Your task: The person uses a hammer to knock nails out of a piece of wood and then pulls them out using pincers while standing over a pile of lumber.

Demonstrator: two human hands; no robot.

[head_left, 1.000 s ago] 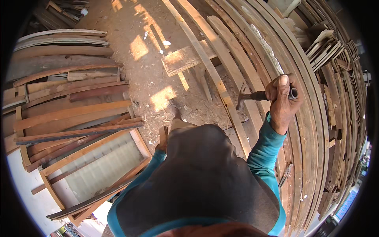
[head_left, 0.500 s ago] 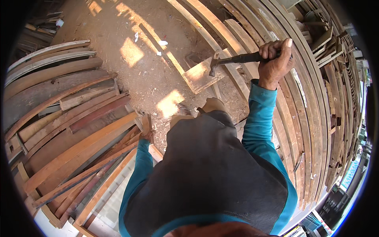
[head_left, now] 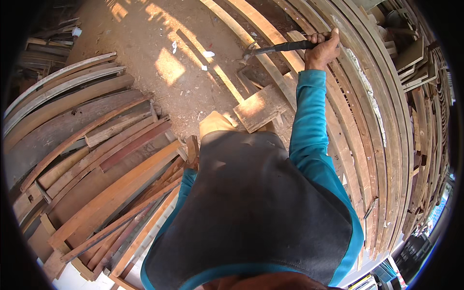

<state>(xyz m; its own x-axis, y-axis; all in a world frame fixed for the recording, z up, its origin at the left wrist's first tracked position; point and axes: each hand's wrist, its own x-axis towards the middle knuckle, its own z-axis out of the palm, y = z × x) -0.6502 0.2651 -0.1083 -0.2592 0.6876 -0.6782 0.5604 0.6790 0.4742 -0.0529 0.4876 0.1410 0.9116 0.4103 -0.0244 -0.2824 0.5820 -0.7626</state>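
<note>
At the far left, a stack of boards [head_left: 72, 104] fans out, its right-hand ends forming a ragged edge beside the floor. The left hand [head_left: 191, 165], one of two in view, lies just past this edge, below a short brown wooden piece [head_left: 192, 146]; it is largely hidden, and whether it grips the piece cannot be told. A strip of brown floor [head_left: 130, 63] extends between the stack and the long planks, giving open room left of the hammer; three white scraps [head_left: 208, 54] lie on it. One short, broad board [head_left: 261, 107] sits at the right border of this strip, nearer the wearer than the hammer. The single hammer [head_left: 285, 47] points leftward from the right hand [head_left: 323, 50], its head appearing over the nearest long plank; contact cannot be judged. The right hand is closed around the handle end, thumb uppermost. Rightward, long planks [head_left: 389, 121] run side by side, their edges close together, with smaller boards [head_left: 411, 53] stacked beyond.
</note>
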